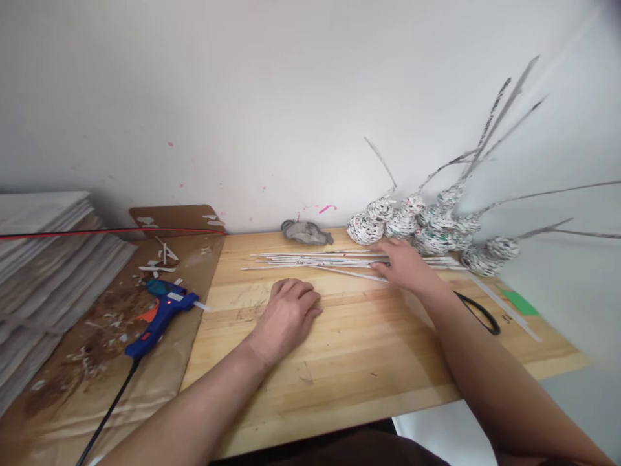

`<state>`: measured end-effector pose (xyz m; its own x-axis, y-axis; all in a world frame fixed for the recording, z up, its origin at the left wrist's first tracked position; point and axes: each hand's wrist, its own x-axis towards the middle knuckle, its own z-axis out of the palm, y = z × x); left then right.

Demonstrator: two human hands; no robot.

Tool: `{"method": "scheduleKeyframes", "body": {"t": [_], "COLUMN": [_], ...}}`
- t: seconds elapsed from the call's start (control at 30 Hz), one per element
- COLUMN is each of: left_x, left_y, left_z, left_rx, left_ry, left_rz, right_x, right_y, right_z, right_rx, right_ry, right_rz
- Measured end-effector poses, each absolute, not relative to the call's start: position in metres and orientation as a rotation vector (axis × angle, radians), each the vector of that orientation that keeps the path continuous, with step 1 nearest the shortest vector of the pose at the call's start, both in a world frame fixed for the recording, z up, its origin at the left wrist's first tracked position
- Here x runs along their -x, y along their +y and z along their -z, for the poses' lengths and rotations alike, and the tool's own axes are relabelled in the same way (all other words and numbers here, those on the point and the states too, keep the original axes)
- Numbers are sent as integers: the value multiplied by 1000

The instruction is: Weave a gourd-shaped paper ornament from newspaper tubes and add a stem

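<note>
My left hand [291, 314] rests on the wooden board [334, 375], its fingers curled together; whether anything lies under them is hidden. Farther right, my right hand [400, 264] reaches over a bundle of thin rolled paper sticks [310, 261], thumb and fingers apart at the sticks. The bundle lies crosswise near the back of the board, with one stick slanting out towards the front. Just behind my right hand stand several woven paper gourd shapes [366, 228] with long paper strips rising from their tops.
A blue glue gun [162, 317] lies on cardboard [160, 382] among paper scraps at left, beside stacked paper [58, 259]. A grey cloth [305, 233] sits by the wall. Black-handled scissors [480, 310], a ruler-like strip [504, 305] and green tape [520, 302] lie at right.
</note>
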<state>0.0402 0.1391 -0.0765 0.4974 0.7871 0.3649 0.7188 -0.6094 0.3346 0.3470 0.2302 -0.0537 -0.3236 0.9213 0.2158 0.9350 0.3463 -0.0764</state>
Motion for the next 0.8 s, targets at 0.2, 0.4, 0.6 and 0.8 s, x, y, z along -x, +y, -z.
{"method": "scheduleKeyframes", "body": {"t": [0.2, 0.4, 0.6, 0.8], "left_x": [-40, -41, -40, -40], "left_y": [139, 138, 138, 140], "left_z": [77, 78, 77, 80], "left_rx": [-2566, -2557, -2557, -2578], "left_ry": [1337, 1338, 1340, 1326], "left_rz": [-753, -747, -734, -741], "right_x": [-356, -346, -355, -385], "right_y": [232, 230, 233, 230], "right_z": [52, 52, 49, 31], "right_rx": [1761, 1719, 1853, 2201], "right_ry": [-2404, -2402, -2273, -2002], "right_rz": [13, 6, 94, 217]}}
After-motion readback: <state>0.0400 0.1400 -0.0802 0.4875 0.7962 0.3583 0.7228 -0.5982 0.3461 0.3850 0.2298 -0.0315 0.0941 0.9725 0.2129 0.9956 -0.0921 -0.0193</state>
